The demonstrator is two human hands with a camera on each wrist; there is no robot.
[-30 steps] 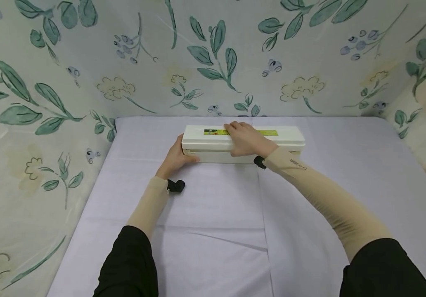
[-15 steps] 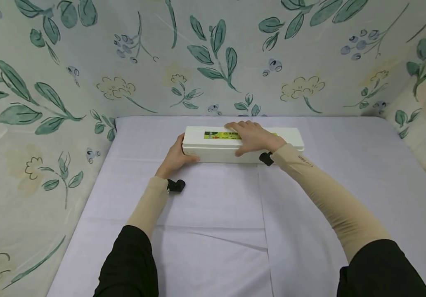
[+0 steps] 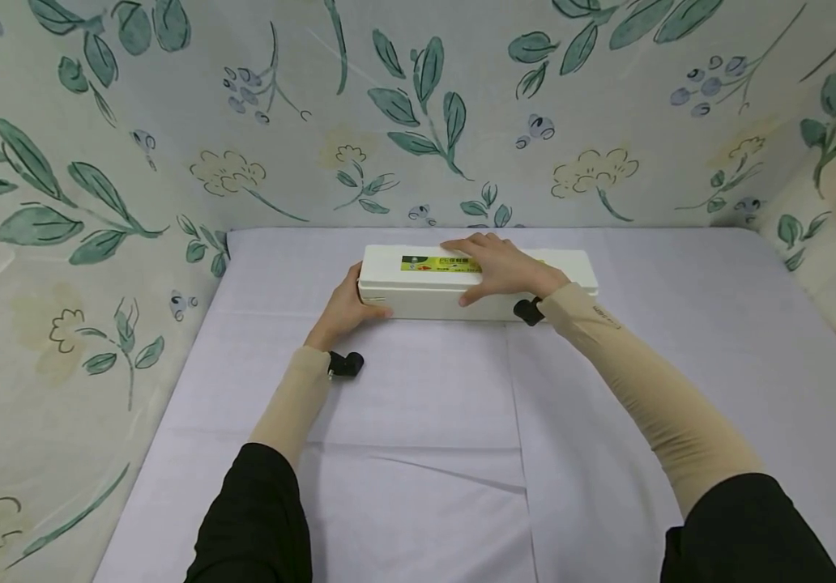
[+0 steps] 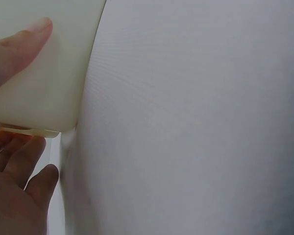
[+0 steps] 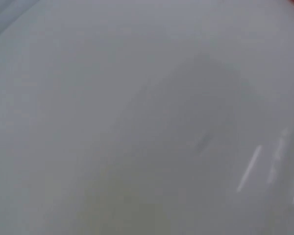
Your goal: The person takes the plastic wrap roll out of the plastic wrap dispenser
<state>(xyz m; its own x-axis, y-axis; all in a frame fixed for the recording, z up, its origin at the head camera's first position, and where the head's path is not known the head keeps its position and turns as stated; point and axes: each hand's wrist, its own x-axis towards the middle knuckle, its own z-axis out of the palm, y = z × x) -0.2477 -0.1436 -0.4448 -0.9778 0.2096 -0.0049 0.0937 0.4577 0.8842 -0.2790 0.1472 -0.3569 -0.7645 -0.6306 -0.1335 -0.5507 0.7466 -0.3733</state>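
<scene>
Now a long white box is lying crosswise toward the 12 o'clock end of the desk, which is covered in a pale lilac cloth, with a yellow-green label running along its closed lid. At the box's 9 o'clock end the left hand is gripping it, thumb lying along the front face and the other fingers wrapping round the end wall; the left wrist view is showing that thumb pressing on the white plastic and the curled fingers just beneath the box's edge. From about 4 o'clock the right hand is resting flat on top of the lid, fingers straight and spread across the label, holding nothing. Its wrist view is showing only blurred white plastic. Behind the desk, at 12 o'clock, a leaf-and-flower patterned fabric is hanging as a backdrop, wrapping round both sides.
</scene>
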